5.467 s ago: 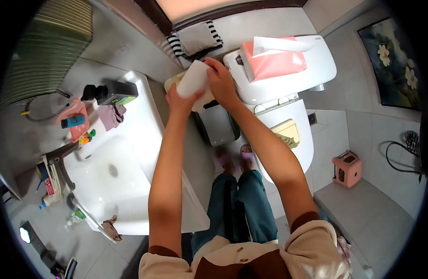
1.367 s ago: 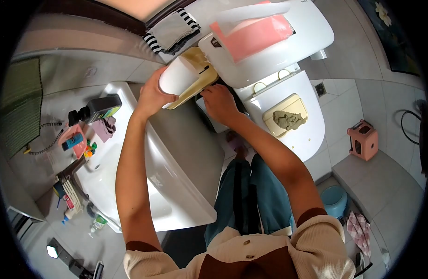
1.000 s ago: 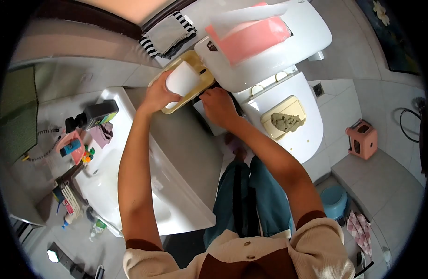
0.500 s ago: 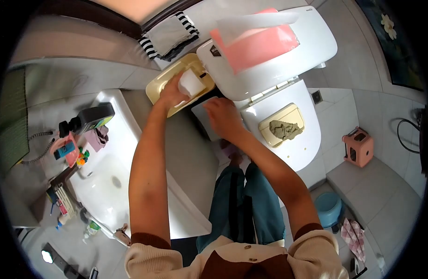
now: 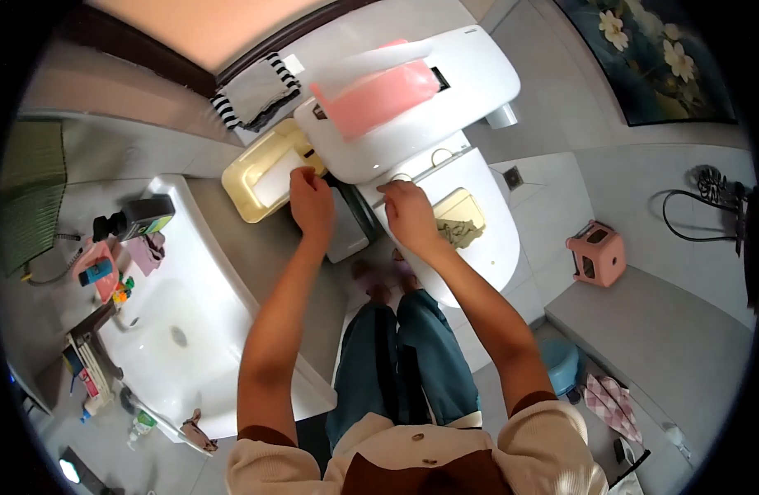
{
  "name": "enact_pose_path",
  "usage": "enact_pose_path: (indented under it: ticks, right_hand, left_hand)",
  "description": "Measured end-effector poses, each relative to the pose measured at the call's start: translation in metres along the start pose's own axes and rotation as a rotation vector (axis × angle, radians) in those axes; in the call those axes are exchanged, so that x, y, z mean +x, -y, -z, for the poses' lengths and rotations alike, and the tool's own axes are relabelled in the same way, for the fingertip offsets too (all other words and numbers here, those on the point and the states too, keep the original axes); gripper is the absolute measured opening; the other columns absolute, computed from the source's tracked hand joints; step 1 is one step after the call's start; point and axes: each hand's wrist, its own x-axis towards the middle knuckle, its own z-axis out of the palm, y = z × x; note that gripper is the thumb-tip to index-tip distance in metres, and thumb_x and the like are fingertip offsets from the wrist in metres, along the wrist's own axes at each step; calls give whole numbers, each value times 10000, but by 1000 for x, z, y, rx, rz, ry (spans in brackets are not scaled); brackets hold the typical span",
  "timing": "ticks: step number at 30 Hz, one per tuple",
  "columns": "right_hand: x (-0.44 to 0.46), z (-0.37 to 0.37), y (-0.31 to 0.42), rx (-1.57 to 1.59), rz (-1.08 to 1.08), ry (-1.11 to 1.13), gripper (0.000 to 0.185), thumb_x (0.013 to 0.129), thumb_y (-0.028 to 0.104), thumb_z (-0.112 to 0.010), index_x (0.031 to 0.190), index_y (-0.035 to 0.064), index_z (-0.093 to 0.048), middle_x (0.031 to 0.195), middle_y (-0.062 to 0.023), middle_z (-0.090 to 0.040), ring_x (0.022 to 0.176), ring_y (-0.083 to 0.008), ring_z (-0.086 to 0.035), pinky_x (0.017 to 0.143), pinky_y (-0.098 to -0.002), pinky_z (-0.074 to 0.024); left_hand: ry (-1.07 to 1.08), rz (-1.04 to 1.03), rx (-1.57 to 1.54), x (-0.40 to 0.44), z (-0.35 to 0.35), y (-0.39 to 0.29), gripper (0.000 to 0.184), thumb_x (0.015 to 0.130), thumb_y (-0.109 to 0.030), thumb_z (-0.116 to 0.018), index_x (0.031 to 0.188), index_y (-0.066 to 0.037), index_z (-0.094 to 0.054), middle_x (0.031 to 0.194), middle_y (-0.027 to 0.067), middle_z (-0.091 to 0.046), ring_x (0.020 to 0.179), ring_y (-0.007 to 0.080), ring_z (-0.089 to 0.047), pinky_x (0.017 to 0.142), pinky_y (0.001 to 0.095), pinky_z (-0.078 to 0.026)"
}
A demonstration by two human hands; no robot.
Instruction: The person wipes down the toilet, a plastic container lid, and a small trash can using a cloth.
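Observation:
My left hand is closed over the right side of a pale yellow basin. Inside the basin lies a white, paper-like stack, beside my fingertips. I cannot make out what, if anything, those fingers hold. My right hand hangs over the left edge of the white toilet, its fingers curled together. A small white round piece shows just above its knuckles; whether the fingers grip anything is hidden. Right of this hand, a crumpled grey-green cloth lies in a cream tray-like piece on the toilet.
Pink plastic packaging rests on the white tank. A grey bin stands between the toilet and the cabinet. At left is a white sink with a dark bottle. A pink stool stands right.
My left hand has come off the white stack and closed near the basin's right edge. My right hand has moved from above the bin to the toilet's edge. The view has shifted right.

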Motion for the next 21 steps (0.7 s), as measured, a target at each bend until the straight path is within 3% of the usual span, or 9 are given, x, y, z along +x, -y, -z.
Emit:
enact_pose_path:
  ticks: [4,6,10,11,12,14,17,20,21]
  right_hand:
    - [-29,14,-59,-79,-99,-33,249,775,-18,-558,996,14,-666,966,-162,-637,919,-354,-591,824,-436,-467]
    - [-56,14,-104,-154,-216,-25,257,769,-2,-570,1005,17,-670,1003,-160,-645,931,-357,-597,834,-435,-480]
    - [-106,16,-196,-296,-428,-21,258,759,24,-589,1002,26,-677,1070,-167,-652,970,-364,-600,886,-429,-481]
    - [-117,18,-216,-354,-419,52,285,783,82,-625,1061,37,-667,1194,-188,-610,1097,-375,-554,944,-455,-455]
    - [-125,22,-218,-338,-565,126,459,794,244,-705,1200,51,-612,1370,-197,-484,1235,-397,-453,1001,-499,-409]
    - [-132,24,-210,-545,-594,242,785,749,410,-767,1388,78,-455,1471,-200,-345,1286,-431,-375,1028,-533,-373]
    - [-137,9,-233,-515,-595,166,987,696,431,-811,1473,88,-309,1483,-212,-308,1297,-441,-353,1028,-546,-363]
    - [-132,5,-245,-305,-627,124,1033,690,376,-829,1486,67,-247,1459,-226,-326,1291,-439,-342,1032,-532,-357]
    - [-132,5,-246,-253,-619,84,1011,686,315,-839,1467,34,-262,1411,-239,-358,1236,-436,-370,1015,-521,-366]
  left_hand:
    - [116,155,-57,-63,-70,47,181,868,-81,-554,1035,-13,-568,942,158,-660,887,333,-636,789,408,-498]
    - [232,335,-101,-106,-107,63,219,863,-95,-544,1063,-11,-576,941,160,-665,882,329,-641,788,405,-501]
    - [380,776,-177,-177,-187,122,317,848,-107,-542,1148,-8,-573,1087,198,-638,1016,325,-618,874,388,-482]
    - [404,864,-170,-192,-197,130,345,843,-108,-545,1172,-5,-567,1120,202,-630,1046,324,-610,892,383,-476]
    - [499,846,-178,-204,-208,140,369,849,-108,-552,1209,-30,-541,1108,169,-605,976,285,-588,820,375,-478]
    - [611,821,-229,-218,-219,153,420,854,-109,-566,1267,-69,-500,1085,116,-568,872,226,-552,712,360,-478]
    - [552,824,-422,-230,-221,135,466,846,-104,-582,1300,-90,-479,1057,84,-554,838,200,-522,679,348,-465]
    - [588,855,-417,-221,-210,120,461,832,-90,-594,1283,-89,-498,1044,81,-562,819,194,-511,671,346,-451]
    - [464,887,-376,-225,-209,113,417,829,-78,-590,1243,-83,-535,1013,89,-575,782,191,-508,645,341,-436]
